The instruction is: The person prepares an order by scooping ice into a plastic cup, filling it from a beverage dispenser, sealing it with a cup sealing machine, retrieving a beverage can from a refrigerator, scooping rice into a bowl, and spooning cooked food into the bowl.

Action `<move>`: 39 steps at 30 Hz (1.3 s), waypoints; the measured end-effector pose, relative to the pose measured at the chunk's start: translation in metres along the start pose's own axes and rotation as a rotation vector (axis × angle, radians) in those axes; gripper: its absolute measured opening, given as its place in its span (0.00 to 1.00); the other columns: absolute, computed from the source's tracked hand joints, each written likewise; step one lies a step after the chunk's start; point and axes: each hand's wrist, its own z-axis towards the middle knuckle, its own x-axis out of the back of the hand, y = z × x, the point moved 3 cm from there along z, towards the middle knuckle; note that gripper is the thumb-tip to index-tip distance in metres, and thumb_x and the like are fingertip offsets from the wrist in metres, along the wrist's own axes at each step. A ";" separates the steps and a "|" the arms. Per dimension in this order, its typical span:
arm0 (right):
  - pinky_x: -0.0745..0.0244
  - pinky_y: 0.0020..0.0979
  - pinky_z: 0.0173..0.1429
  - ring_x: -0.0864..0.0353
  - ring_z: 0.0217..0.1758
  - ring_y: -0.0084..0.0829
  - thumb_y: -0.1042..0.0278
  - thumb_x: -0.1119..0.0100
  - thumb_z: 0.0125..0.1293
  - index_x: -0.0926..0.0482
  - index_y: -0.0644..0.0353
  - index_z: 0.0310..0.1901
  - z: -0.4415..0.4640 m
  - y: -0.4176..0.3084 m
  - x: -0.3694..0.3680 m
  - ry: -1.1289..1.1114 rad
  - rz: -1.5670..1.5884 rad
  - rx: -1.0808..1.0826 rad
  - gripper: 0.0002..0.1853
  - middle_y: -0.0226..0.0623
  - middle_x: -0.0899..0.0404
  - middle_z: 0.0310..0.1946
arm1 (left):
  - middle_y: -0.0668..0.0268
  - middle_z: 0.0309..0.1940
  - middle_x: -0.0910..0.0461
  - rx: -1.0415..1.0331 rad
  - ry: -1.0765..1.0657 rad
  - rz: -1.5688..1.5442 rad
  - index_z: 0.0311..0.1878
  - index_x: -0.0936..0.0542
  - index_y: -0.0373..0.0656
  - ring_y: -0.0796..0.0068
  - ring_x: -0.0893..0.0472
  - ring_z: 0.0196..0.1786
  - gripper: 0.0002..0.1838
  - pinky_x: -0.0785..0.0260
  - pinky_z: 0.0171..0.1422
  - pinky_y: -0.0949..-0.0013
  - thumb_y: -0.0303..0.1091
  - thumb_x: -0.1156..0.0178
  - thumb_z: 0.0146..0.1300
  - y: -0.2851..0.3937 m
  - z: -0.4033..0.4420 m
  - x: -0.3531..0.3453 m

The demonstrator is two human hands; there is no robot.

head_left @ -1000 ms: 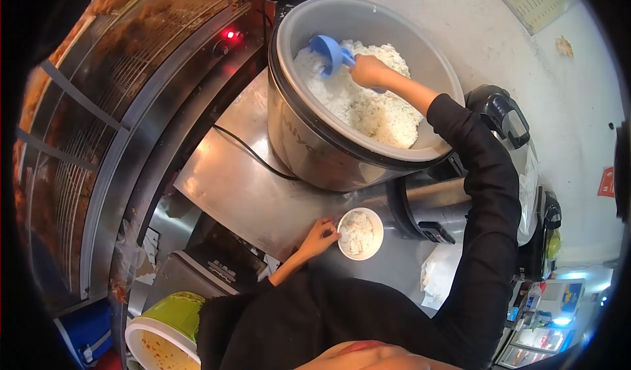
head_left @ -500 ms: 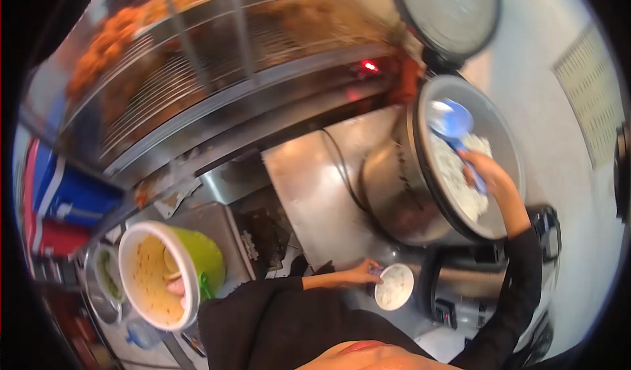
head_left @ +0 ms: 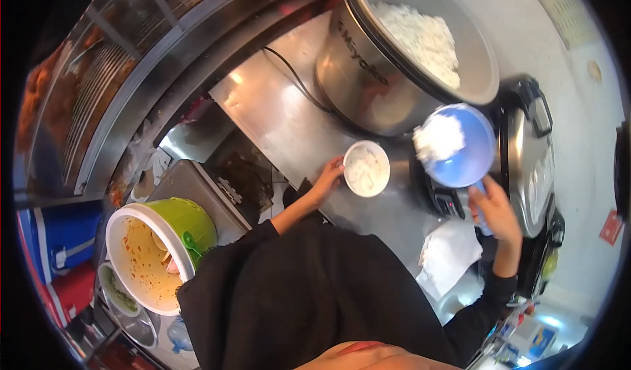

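Note:
My right hand (head_left: 494, 213) is closed round the handle of a blue ladle (head_left: 476, 148). A clump of white rice (head_left: 439, 138) sits at the left side of its bowl. In my left hand (head_left: 327, 178) is a small white cup (head_left: 366, 189), gripped at its left side, with white rice inside. The ladle is to the right of the cup, apart from it. Above both stands a large steel rice cooker (head_left: 361, 74), uncovered, with a mound of rice (head_left: 420, 38) in its pot.
A second, lidded cooker (head_left: 531, 166) stands at the right, near white paper (head_left: 450, 255). At the lower left is a green bucket (head_left: 190, 222) with orange-stained walls. A steel-framed display case (head_left: 125, 74) fills the upper left. A black cord (head_left: 289, 71) lies on the steel counter (head_left: 263, 87).
My right hand has brought the ladle out of the rice pot and down toward the cup, with rice in it. The view has shifted, and the cup appears higher and further left.

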 end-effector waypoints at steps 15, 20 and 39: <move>0.35 0.31 0.20 0.30 0.17 0.33 0.65 0.47 0.52 0.38 0.49 0.55 0.067 0.086 -0.094 0.608 -0.813 0.556 0.26 0.35 0.34 0.16 | 0.60 0.63 0.59 -0.240 -0.020 0.047 0.61 0.52 0.38 0.69 0.60 0.66 0.32 0.72 0.66 0.63 0.53 0.71 0.61 0.028 -0.016 -0.002; 0.33 0.31 0.19 0.29 0.17 0.34 0.65 0.48 0.52 0.38 0.49 0.54 0.085 0.093 -0.125 0.480 -1.032 0.593 0.25 0.35 0.32 0.16 | 0.58 0.62 0.56 -0.236 -0.066 -0.006 0.61 0.51 0.38 0.69 0.59 0.66 0.32 0.71 0.67 0.64 0.54 0.71 0.61 0.028 -0.016 0.000; 0.32 0.33 0.18 0.27 0.15 0.35 0.64 0.50 0.54 0.41 0.49 0.55 0.105 0.111 -0.114 0.359 -1.272 0.291 0.25 0.38 0.31 0.16 | 0.63 0.61 0.50 -0.141 -0.213 -0.071 0.59 0.46 0.41 0.69 0.53 0.64 0.31 0.65 0.65 0.63 0.55 0.68 0.60 0.011 -0.007 -0.001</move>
